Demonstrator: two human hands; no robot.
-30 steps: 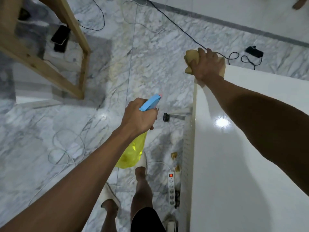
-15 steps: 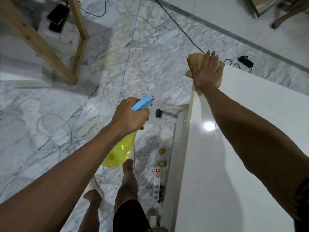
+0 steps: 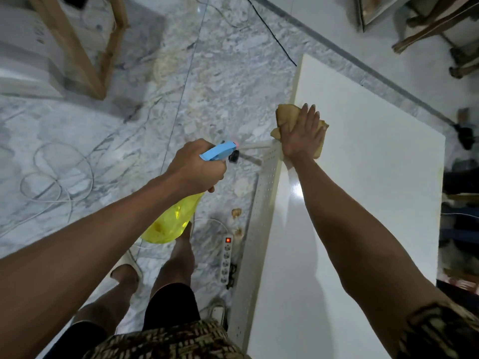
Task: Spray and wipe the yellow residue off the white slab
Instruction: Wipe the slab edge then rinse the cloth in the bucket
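Wiping step: right hand, fingers flat, pressed cloth on slab edge, frame centre. Left hand gripped spray bottle. Next likely: wipe onward.

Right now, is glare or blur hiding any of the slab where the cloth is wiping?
Head view: one glare streak on the white slab beside the right forearm, below the cloth under the right hand. Frame edges are motion-smeared and wide-angle bent; the wiping spot stays sharp, dimly lit.

Bare slab right of cloth
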